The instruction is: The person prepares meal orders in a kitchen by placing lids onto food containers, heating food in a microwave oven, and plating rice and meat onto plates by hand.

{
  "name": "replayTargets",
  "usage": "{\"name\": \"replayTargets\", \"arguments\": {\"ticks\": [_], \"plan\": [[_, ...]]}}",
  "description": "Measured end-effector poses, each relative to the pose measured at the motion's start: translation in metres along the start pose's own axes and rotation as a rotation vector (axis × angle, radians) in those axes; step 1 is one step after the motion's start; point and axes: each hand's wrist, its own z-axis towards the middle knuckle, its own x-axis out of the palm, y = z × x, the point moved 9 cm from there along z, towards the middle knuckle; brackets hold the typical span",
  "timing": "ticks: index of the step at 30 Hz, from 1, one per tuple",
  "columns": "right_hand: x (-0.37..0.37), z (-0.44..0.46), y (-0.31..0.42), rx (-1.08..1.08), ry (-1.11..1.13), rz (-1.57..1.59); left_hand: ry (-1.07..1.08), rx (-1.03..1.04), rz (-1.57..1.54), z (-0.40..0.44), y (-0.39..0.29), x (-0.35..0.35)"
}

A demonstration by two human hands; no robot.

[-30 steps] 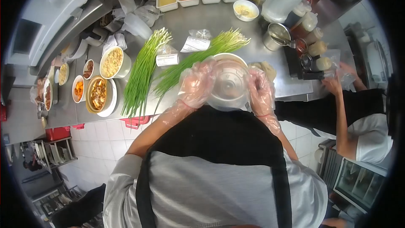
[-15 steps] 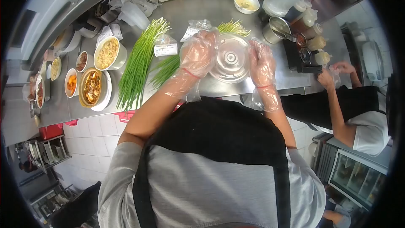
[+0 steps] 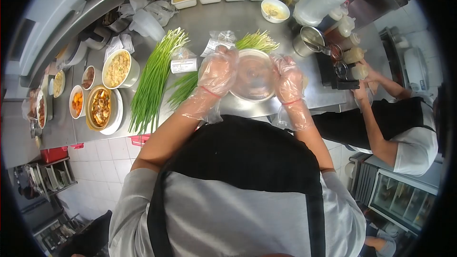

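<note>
A round clear plastic lid (image 3: 253,78) is between my hands at the counter's front edge. Whether a bowl sits under it I cannot tell. My left hand (image 3: 219,70), in a clear plastic glove, closes on its left rim with curled fingers. On the right rim, my right hand (image 3: 287,78) grips in the same way, also gloved. Left of my left hand lie long green chives (image 3: 159,81), with a printed label (image 3: 183,65) on a plastic bag near them. Behind the lid rests a second bunch of chives (image 3: 258,41).
Bowls of fried rice (image 3: 117,68) and a brown clay pot dish (image 3: 100,108) stand left. White trays (image 3: 184,4) line the back, near a small white bowl (image 3: 274,11). A steel pot (image 3: 304,46) and sauce bottles (image 3: 353,56) stand right, beside a co-worker's hands (image 3: 365,85).
The lid's surface looks blurrier, and my hands have shifted slightly left and down with it in the view. The co-worker's hands have moved up to the sauce bottles.
</note>
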Motion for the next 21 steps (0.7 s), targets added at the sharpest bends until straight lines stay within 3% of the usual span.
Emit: {"name": "replayTargets", "arguments": {"ticks": [5,11,14,17,20,21], "plan": [[0.008,0.009,0.003,-0.023,0.098,-0.06,0.03,-0.022,0.036,0.002,-0.002,-0.005],[0.011,0.005,0.002,0.052,0.103,0.018,-0.114,0.008,-0.039,-0.008,0.002,-0.01],[0.017,0.004,0.003,-0.05,0.12,-0.022,0.087,-0.018,-0.081,0.008,0.008,-0.004],[0.023,0.006,0.004,-0.014,0.214,-0.021,0.257,-0.127,-0.246,0.017,0.021,0.008],[0.014,0.005,0.013,-0.009,0.149,0.068,-0.377,-0.031,-0.368,-0.01,0.014,-0.041],[0.013,0.002,0.015,0.017,0.151,0.037,-0.344,-0.147,-0.388,-0.024,0.014,-0.037]]}}
